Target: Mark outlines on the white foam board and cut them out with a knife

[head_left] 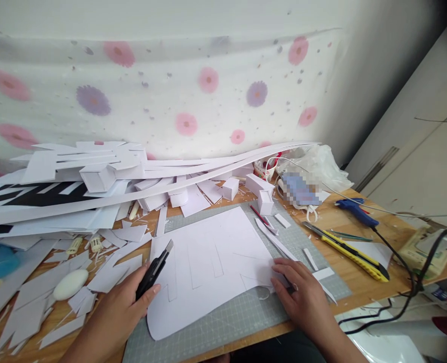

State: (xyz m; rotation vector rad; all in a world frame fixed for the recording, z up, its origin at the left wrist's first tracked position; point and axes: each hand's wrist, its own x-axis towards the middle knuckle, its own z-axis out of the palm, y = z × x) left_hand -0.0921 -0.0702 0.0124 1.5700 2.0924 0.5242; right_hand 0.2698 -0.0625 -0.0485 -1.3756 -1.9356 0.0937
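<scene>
1 black utility cutter is gripped in the left hand, its grey blade end directed away from the person and seen over the left part of a white sheet. Whether the blade touches the paper cannot be told. The right hand is observed loosely open, palm down, its fingers slightly bent and placed at the right edge of the sheet.

The sheet is laid flat at an angle on a grey-green cutting mat, and thin drawn lines are noted on its surface. The mat is supported by a wooden table.

To the right of the sheet, 1 dark red pencil and several white strips are found on the mat. Farther right, 1 yellow cutter is laid partly across the mat's edge, with 1 blue glue gun placed beyond it.

Behind the sheet, small white paper boxes are stood. To the left, the table is covered by paper scraps, among which 1 white oval object is seen. A floral cloth is hung along the wall.
</scene>
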